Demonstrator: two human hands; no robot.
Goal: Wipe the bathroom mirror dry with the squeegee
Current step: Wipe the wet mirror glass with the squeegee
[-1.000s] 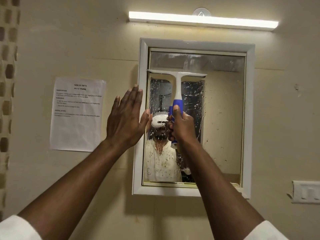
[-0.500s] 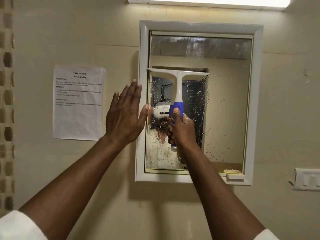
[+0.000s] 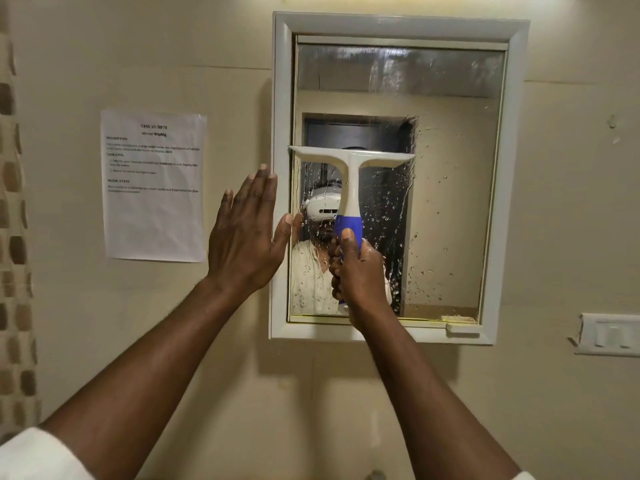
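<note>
A wall mirror (image 3: 450,202) in a white frame (image 3: 280,168) hangs straight ahead, its glass speckled with water drops below and right of the blade. The squeegee (image 3: 351,174) has a white T-shaped head and a blue handle; its blade lies flat across the left half of the glass, about mid-height. My right hand (image 3: 360,275) is shut on the blue handle, thumb up along it. My left hand (image 3: 247,233) is open and flat against the wall, its thumb on the frame's left edge.
A printed paper sheet (image 3: 154,185) is taped to the wall left of the mirror. A white switch plate (image 3: 609,336) sits low on the right. Mosaic tiles (image 3: 14,237) run down the far left edge. A small latch (image 3: 462,329) juts from the frame's bottom right.
The squeegee has slid down the glass from near the top to about mid-height, leaving a cleared strip above it. The view has tilted down, so the light bar has left the frame. My left hand stays put.
</note>
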